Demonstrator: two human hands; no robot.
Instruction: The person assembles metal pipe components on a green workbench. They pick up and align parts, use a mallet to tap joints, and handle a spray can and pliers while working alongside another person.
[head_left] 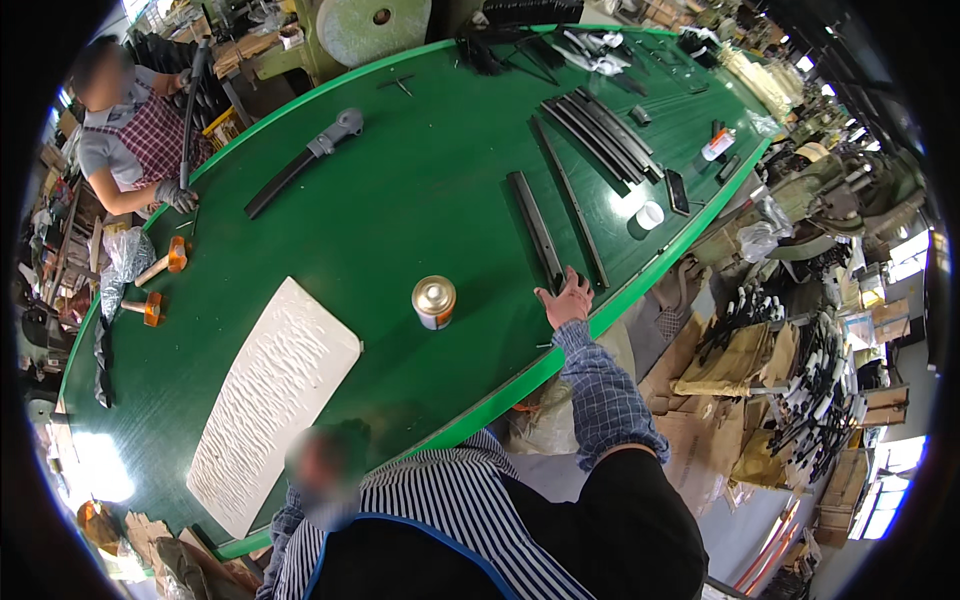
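Matt green table (400,200), shiny metal can (434,301), rough white foam slab (272,400), black rubbery strips (537,230).

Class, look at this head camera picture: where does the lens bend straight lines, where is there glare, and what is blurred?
In the head view, the green table edge curves strongly toward the dark round rim; bright glare washes the table's lower left corner; the faces are blurred out; the right hand on the black strip stays sharp.
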